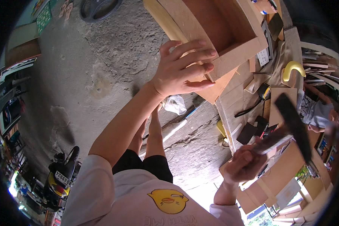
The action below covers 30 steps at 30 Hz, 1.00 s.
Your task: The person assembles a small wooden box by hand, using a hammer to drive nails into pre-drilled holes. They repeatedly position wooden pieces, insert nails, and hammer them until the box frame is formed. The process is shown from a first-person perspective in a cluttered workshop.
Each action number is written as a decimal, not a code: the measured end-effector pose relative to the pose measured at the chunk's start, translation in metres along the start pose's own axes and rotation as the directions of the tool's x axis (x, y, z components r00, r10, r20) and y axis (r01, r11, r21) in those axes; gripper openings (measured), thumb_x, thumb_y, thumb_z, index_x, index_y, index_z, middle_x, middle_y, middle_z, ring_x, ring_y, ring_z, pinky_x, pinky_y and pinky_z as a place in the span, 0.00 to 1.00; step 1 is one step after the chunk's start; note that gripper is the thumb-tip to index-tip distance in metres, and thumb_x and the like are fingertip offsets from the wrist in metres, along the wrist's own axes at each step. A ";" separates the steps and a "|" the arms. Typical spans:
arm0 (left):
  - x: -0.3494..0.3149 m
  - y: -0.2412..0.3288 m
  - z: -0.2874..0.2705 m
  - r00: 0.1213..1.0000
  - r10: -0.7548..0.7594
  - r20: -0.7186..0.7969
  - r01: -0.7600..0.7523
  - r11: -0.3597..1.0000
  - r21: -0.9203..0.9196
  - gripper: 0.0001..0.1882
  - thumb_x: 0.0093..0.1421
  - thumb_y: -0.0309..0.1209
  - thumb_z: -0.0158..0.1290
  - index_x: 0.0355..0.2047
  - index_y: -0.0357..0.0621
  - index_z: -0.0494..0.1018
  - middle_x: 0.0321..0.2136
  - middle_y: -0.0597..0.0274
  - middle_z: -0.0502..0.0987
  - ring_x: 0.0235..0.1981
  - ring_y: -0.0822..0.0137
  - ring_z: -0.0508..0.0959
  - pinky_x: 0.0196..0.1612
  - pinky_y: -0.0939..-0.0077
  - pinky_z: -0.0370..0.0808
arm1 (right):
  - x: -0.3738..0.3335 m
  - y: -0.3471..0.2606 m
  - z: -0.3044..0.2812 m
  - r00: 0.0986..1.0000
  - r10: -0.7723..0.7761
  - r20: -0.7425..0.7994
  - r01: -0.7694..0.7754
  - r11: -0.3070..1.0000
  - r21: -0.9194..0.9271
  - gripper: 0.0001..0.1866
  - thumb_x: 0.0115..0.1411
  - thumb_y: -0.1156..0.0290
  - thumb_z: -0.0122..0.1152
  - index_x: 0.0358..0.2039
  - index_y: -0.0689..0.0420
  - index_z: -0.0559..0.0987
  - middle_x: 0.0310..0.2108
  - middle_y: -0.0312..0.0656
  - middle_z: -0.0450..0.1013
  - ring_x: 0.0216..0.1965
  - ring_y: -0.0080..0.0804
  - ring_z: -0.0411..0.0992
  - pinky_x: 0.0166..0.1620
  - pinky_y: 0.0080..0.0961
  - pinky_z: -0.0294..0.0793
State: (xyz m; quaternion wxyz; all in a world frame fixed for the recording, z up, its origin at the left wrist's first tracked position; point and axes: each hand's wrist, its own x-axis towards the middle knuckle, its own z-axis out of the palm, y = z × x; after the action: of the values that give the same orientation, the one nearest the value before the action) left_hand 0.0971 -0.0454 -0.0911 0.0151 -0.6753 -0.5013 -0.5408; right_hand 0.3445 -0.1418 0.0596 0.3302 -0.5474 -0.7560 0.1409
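My left hand [186, 66] lies spread over the near corner of an open wooden box [239, 54]. Its fingers are stretched out and apart across the outer side and edge, and the thumb points toward the lower corner. Lower right, my right hand [245, 164] is wrapped round the handle of a hammer [295, 126]. The dark hammer head is raised well away from the box and slightly blurred. Beneath the box, a thin wooden panel [223, 86] sticks out past the workbench edge.
On the workbench [239, 100] lie a tape measure [264, 91], a yellow curved object [293, 71], and several small dark items. A clear plastic bag [175, 104] is on the concrete floor. A motorcycle [60, 179] stands lower left. Another person [320, 109] is at far right.
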 end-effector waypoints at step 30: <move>-0.009 -0.007 0.008 1.000 0.009 -0.027 -0.011 0.998 -0.060 0.19 0.47 0.45 0.73 0.36 0.66 0.76 0.56 0.81 0.80 0.63 0.70 0.74 0.65 0.61 0.56 | 0.002 0.004 0.015 0.963 0.038 0.268 -0.011 0.995 -0.103 0.16 0.73 0.69 0.47 0.52 0.69 0.74 0.25 0.43 0.71 0.20 0.29 0.69 0.23 0.23 0.67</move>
State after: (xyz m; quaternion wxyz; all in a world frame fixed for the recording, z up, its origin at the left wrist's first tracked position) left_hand 0.0984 -0.0433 -0.1046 0.0042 -0.6705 -0.4811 -0.5648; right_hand 0.3370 -0.1359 0.0472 0.1947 -0.5484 -0.7930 0.1800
